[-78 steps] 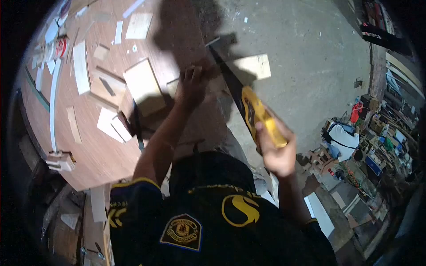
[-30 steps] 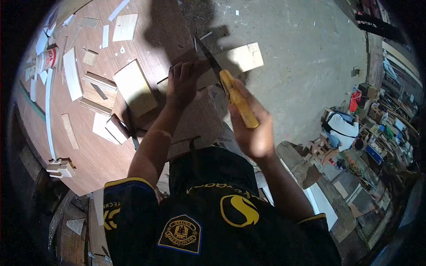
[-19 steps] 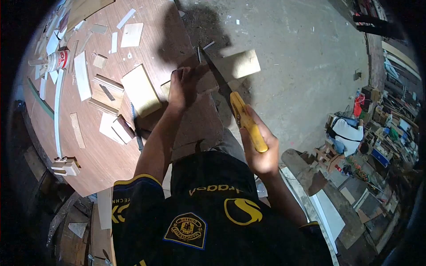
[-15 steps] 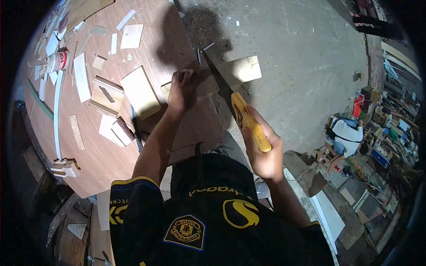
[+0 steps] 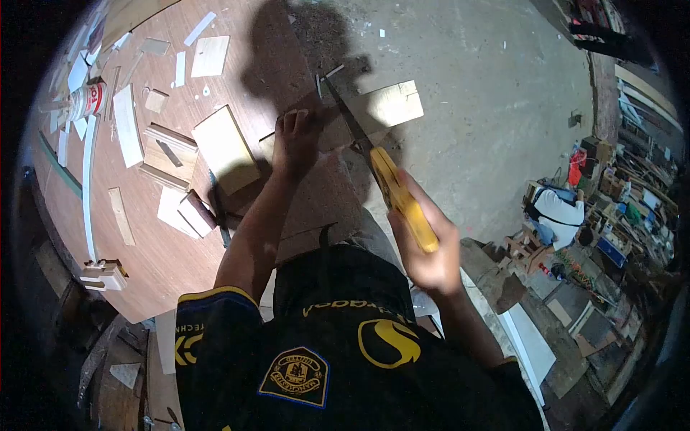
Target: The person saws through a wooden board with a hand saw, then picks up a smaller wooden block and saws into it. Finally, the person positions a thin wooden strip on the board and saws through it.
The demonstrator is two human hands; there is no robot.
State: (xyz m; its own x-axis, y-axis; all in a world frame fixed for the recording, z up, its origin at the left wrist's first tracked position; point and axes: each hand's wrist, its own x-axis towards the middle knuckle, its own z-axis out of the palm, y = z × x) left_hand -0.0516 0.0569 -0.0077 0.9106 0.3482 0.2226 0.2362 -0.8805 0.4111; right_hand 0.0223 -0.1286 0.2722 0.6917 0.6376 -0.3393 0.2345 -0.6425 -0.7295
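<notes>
My right hand (image 5: 431, 251) is wrapped round the yellow handle of a handsaw (image 5: 404, 205). The saw's dark blade slants up and to the left, crossing a pale wooden board (image 5: 394, 105) that juts past the table's edge over the floor. My left hand (image 5: 295, 144) presses down on the board near that edge, its fingers curled over it. Shadow covers the board's middle, so how deep the blade sits in the wood cannot be made out. Left of my left hand lies another pale board (image 5: 224, 149) on the table.
The brown table (image 5: 154, 273) carries wood offcuts, a grooved wooden piece (image 5: 169, 154), a white-and-red tub (image 5: 88, 100) and a long pale strip (image 5: 89, 187). A person in a white top (image 5: 559, 208) sits at the right, beside piled scrap. Concrete floor (image 5: 489, 122) lies beyond the table.
The saw and my right hand have shifted slightly down, drawn back towards me. My left hand stays on the board. The whole view has moved a little.
</notes>
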